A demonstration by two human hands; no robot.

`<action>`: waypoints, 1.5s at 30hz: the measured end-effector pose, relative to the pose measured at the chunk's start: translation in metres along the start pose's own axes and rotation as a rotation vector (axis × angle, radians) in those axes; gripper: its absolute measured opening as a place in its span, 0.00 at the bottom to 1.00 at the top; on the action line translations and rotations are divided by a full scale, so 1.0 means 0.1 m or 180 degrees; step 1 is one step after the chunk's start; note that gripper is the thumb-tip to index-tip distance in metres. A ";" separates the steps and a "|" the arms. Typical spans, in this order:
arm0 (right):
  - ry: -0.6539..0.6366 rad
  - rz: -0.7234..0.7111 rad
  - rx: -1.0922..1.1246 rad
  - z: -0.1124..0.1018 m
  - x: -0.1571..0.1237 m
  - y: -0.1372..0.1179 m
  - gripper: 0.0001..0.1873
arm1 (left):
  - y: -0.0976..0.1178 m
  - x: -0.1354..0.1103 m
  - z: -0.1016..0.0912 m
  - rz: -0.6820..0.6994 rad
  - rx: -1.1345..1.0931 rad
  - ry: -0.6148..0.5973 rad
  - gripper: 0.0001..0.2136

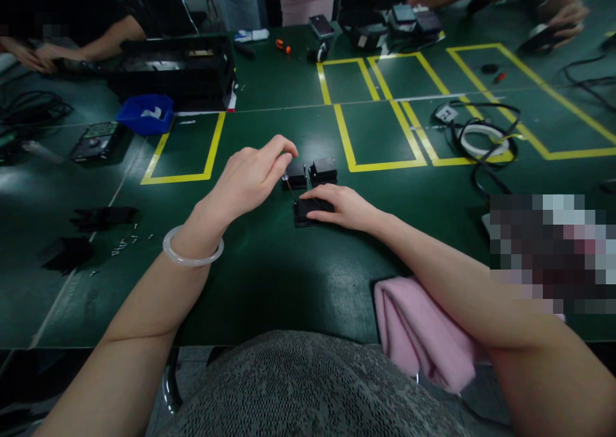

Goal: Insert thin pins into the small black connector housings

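Resting on the green counter [250, 296], a flat black part [304, 215] is held down by the right hand [344, 207]. The thumb and fingers of that hand are spread a little apart across its top. A thin tool [291, 189] is pinched by the fingers of the left hand [257, 171], and its tip is set at the far left corner of the part. It looks like a screwdriver, but most of its handle is hidden by the hand.

Just past the part, one black block [295, 176] and another black block [324, 169] are placed side by side. Small shiny bits can be seen at their edges. These may be screws, but they are too small to be sure. Whether the blocks are done or not cannot be told.

The work looks to be partway through. One corner of the flat part is being worked on, but whether a screw is being put in or taken out cannot be seen. The right side of the part is covered by the hand, so how many corners are done cannot be told.

Over to the left, loose screws [121, 244] are scattered near a long dark piece [103, 217] and a dark lump [66, 253]. None of these is touched, so more work may be left there.
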State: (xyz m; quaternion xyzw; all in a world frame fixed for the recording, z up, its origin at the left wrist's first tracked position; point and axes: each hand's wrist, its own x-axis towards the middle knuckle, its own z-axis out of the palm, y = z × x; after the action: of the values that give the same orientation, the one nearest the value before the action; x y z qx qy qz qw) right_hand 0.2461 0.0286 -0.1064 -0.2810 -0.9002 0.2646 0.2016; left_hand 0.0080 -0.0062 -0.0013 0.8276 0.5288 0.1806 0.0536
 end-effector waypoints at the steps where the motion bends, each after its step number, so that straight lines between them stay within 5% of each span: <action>1: -0.0002 0.0000 -0.0001 0.00 0.00 0.00 0.22 | 0.00 0.00 0.00 -0.0023 0.0012 -0.0016 0.18; 24: -0.0014 0.0035 0.0017 -0.01 0.00 -0.02 0.22 | 0.01 0.01 -0.02 -0.0096 0.0006 -0.0074 0.19; 45: -0.0043 0.0042 -0.0010 -0.01 0.00 -0.03 0.22 | -0.04 0.00 0.03 -0.0023 0.0081 0.0259 0.21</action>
State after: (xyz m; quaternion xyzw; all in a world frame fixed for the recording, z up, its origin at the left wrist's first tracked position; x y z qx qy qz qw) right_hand 0.2452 0.0266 -0.1040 -0.2855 -0.9001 0.2663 0.1934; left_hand 0.0055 -0.0045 -0.0057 0.8182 0.5358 0.2072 0.0222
